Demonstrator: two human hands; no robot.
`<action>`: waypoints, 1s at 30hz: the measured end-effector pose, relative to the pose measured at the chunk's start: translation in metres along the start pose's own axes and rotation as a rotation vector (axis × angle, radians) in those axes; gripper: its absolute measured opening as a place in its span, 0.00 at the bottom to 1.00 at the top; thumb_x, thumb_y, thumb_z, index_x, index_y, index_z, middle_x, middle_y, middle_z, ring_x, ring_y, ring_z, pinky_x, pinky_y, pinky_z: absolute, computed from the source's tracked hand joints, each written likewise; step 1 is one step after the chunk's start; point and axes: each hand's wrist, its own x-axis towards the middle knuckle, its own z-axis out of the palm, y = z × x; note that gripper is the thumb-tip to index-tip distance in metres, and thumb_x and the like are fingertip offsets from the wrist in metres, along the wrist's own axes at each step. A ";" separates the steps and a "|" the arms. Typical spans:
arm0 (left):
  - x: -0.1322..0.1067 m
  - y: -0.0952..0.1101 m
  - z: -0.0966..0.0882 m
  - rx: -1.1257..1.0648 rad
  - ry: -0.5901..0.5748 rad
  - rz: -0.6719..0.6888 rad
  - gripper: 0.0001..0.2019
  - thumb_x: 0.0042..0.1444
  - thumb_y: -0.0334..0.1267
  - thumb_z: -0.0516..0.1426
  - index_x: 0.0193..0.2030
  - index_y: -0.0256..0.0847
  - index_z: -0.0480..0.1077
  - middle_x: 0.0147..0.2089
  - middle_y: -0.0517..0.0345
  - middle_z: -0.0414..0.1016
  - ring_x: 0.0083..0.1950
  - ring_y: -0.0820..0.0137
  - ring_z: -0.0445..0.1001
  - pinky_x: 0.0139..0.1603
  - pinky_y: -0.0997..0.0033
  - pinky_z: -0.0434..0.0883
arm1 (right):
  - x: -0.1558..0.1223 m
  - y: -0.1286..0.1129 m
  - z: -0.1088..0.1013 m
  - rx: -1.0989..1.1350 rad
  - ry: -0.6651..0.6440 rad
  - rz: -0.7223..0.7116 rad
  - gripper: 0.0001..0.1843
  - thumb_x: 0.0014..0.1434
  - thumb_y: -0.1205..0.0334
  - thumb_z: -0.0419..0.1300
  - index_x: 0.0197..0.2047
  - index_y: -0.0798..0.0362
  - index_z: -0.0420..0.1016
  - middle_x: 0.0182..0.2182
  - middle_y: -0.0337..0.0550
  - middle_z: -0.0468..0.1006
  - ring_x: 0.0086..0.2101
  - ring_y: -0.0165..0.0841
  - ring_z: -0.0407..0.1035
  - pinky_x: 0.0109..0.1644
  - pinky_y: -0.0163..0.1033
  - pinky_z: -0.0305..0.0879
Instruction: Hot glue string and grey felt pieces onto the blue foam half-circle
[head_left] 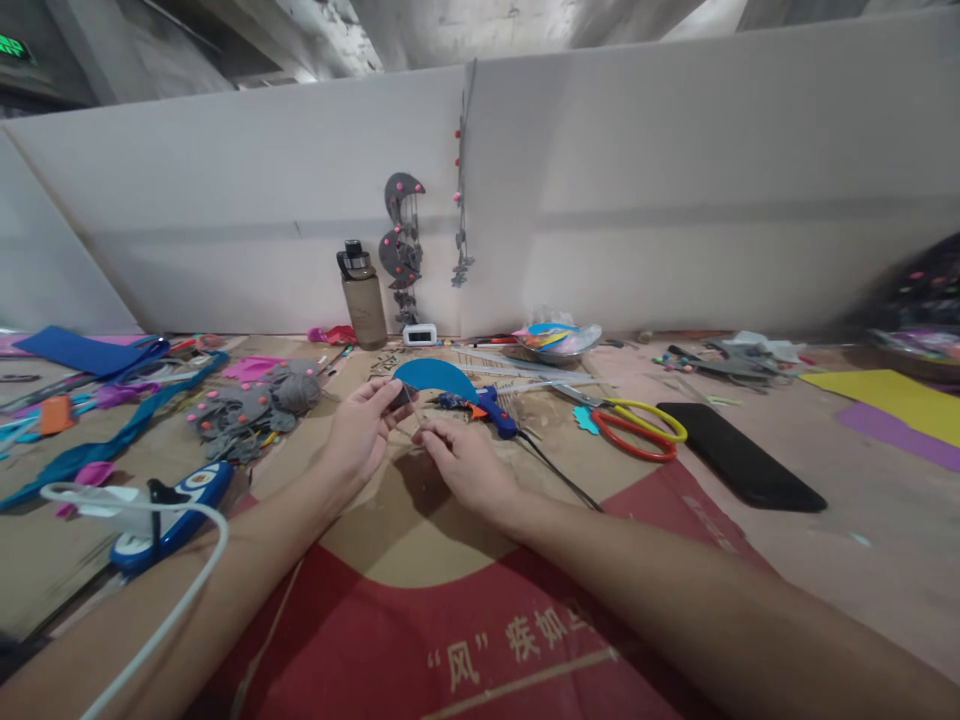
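My left hand [366, 428] is raised over the middle of the board, its fingers closed on a small dark grey piece [403, 396] that looks like felt. Close beside it, my right hand [469, 468] pinches a thin light thread [414, 408] that runs up to the grey piece. Just behind the hands lie a blue half-round sheet [435, 375] and a blue glue gun [495, 412] with an orange part near its tip. How the thread meets the grey piece is too small to tell.
Scissors [637, 428] and a black phone [739, 455] lie to the right. On the left are grey yarn [298, 388], felt pieces with pink dots [232, 410] and a blue-and-white power strip [176, 515] with a white cable. A bottle [365, 305] stands against the white panel [637, 150].
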 end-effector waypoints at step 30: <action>0.022 -0.002 -0.019 -0.109 0.061 -0.016 0.03 0.50 0.29 0.60 0.28 0.33 0.70 0.28 0.54 0.74 0.30 0.74 0.74 0.38 0.71 0.74 | 0.028 0.054 -0.063 -0.297 0.208 0.427 0.12 0.48 0.59 0.57 0.36 0.54 0.70 0.26 0.43 0.74 0.25 0.33 0.66 0.29 0.37 0.61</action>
